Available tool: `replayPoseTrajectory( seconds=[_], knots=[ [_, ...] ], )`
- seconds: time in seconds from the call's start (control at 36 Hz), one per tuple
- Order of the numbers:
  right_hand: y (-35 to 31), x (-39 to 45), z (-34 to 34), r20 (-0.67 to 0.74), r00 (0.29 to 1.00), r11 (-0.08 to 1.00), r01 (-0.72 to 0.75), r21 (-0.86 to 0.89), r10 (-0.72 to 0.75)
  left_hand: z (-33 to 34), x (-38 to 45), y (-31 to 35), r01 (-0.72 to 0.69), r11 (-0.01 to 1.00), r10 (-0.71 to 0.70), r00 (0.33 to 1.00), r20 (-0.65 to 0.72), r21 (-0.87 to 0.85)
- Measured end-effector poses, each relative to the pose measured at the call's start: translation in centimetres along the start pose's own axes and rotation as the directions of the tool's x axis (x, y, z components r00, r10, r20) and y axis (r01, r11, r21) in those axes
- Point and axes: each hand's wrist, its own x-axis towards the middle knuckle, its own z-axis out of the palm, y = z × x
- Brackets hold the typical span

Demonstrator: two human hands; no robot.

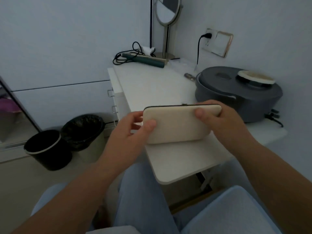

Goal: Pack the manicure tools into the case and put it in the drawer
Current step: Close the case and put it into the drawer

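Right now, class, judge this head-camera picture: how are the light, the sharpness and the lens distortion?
Head view: dim, bluish, flat light with no glare; soft all over, the hands on the case slightly blurred; wide-angle bending curves the desk edge and tilts the mirror stand.

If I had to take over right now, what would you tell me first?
Left hand: grips the case's left end.
Right hand: grips its right end.
The cream case is closed, clasp up, held above the white table.
Done: the case looks shut; I see no loose tools, but can't see inside.
Left: put it in a drawer, perhaps in the white drawer unit at the table's left, whose drawers look closed.
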Motion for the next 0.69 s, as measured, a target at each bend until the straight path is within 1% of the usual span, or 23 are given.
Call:
replayPoseTrajectory(
  seconds=[0.06, 0.11, 0.17, 0.25, 0.39, 0.47, 0.56, 0.61, 0.69],
  knots=[
    [0.4, 1.5, 0.7, -0.025, 0.997, 0.997, -0.079, 0.011, 0.079, 0.1, 1.1, 0.0, 0.087, 0.995, -0.087, 0.996, 0.012, -0.045],
    [0.9, 2.8, 1.2, -0.038, 0.987, 0.987, -0.157, -0.019, 0.156, 0.1, 2.2, -0.2, 0.153, 0.988, -0.152, 0.987, 0.055, -0.006],
    [1.6, 3.8, 1.6, -0.037, 0.976, 0.976, -0.216, -0.008, 0.215, 0.1, 3.2, -0.4, 0.184, 0.982, -0.188, 0.98, 0.069, 0.05],
    [2.3, 4.6, 2.0, -0.023, 0.961, 0.962, -0.274, 0.0, 0.274, 0.1, 4.2, -0.6, 0.263, 0.964, -0.265, 0.961, 0.078, 0.037],
    [3.1, 4.9, 2.6, -0.061, 0.956, 0.954, -0.292, -0.07, 0.288, 0.2, 5.5, -0.8, 0.369, 0.927, -0.363, 0.927, 0.095, -0.067],
    [3.2, 4.5, 3.3, -0.093, 0.958, 0.958, -0.279, -0.067, 0.273, 0.3, 6.2, -1.2, 0.414, 0.902, -0.408, 0.91, 0.07, -0.122],
    [3.3, 4.1, 3.7, -0.093, 0.961, 0.963, -0.264, -0.053, 0.259, 0.5, 6.5, -1.5, 0.428, 0.886, -0.42, 0.904, 0.08, -0.18],
    [3.2, 4.0, 3.8, -0.09, 0.962, 0.966, -0.26, -0.017, 0.257, 0.6, 6.6, -1.6, 0.42, 0.88, -0.415, 0.907, 0.071, -0.223],
    [3.0, 4.0, 3.6, -0.069, 0.947, 0.945, -0.305, 0.12, 0.314, 0.5, 6.3, -1.8, 0.388, 0.868, -0.389, 0.919, 0.059, -0.31]
  ],
)
